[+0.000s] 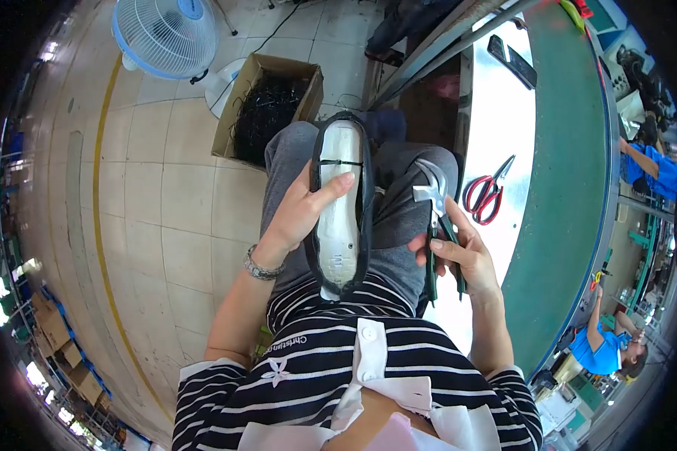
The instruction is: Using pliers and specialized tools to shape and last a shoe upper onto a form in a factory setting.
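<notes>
A black shoe upper point(366, 218) on a last lies sole side up over my lap, toe end away from me. Its white bottom board point(335, 218) faces up, ringed by the upper's dark edge, and a thin dark strip point(341, 162) crosses it toward the far end. My left hand point(299, 212) grips the shoe at its left side, thumb pressed on the white board. To the right, my right hand point(468, 254) is closed around the dark green handles of lasting pincers point(433, 194). Their metal head points away from me, apart from the shoe.
Red-handled scissors point(486, 198) and a dark phone point(512, 62) lie on the white bench strip point(520, 124) at right, beside a green belt point(560, 173). A cardboard box point(226, 134) of black scraps and a fan point(167, 37) stand ahead. Co-workers in blue point(598, 347) are far right.
</notes>
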`<action>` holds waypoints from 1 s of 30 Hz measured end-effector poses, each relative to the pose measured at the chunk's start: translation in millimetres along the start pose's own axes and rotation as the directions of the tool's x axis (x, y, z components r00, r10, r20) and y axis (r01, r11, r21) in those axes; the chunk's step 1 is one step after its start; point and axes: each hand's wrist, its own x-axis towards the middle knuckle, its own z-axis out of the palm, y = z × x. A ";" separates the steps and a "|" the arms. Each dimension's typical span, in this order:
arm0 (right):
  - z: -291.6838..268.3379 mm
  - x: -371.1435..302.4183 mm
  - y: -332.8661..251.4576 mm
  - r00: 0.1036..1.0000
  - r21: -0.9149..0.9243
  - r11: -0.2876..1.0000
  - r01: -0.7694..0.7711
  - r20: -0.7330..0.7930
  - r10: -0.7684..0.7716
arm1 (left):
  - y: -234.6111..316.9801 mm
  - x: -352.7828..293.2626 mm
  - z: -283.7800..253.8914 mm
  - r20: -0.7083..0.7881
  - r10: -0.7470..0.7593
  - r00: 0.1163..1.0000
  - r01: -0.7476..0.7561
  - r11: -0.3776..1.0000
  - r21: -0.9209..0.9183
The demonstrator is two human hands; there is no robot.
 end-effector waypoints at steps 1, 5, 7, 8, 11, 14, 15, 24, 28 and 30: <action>3.2 4.9 -4.9 1.000 -0.006 1.000 -0.009 0.004 0.009 | 0.1 -0.9 -1.1 0.008 0.003 1.000 -0.003 1.000 -0.001; 19.6 25.4 -21.6 0.998 -0.048 0.999 -0.009 0.063 0.012 | 2.1 15.0 0.2 0.041 0.083 0.996 -0.086 0.994 0.068; 23.2 32.2 -26.9 0.990 -0.013 0.999 0.041 0.134 -0.039 | -2.1 21.8 -1.2 -0.016 0.088 0.996 -0.086 0.989 0.120; 23.8 33.7 -30.6 0.987 -0.052 0.997 0.056 0.151 -0.048 | -9.3 27.0 -6.8 -0.023 0.009 1.000 -0.009 1.000 -0.027; 21.5 33.3 -32.8 0.989 -0.062 0.998 0.001 0.151 0.008 | -14.6 33.1 -14.3 -0.030 0.030 0.999 -0.022 0.971 0.239; 26.2 40.8 -40.0 0.980 -0.137 0.990 -0.043 0.184 0.068 | -24.1 39.8 -22.0 -0.059 0.108 0.992 -0.073 0.901 0.428; 28.3 45.0 -42.2 0.981 -0.135 0.990 -0.047 0.179 0.071 | -25.8 41.6 -22.3 -0.105 0.236 0.966 -0.120 0.772 0.624; 36.7 94.9 -65.9 0.917 -0.112 0.964 -0.241 0.298 0.264 | 1.4 71.8 -2.6 -0.180 0.323 0.929 -0.288 0.937 0.196; 38.3 100.9 -76.6 0.897 -0.228 0.929 -0.290 0.274 0.347 | -1.9 72.5 -2.0 -0.235 0.367 0.900 -0.314 0.920 0.234; 37.3 99.5 -65.0 0.916 -0.216 0.954 -0.209 0.298 0.268 | -0.9 69.8 0.0 -0.252 0.353 0.901 -0.297 0.926 0.234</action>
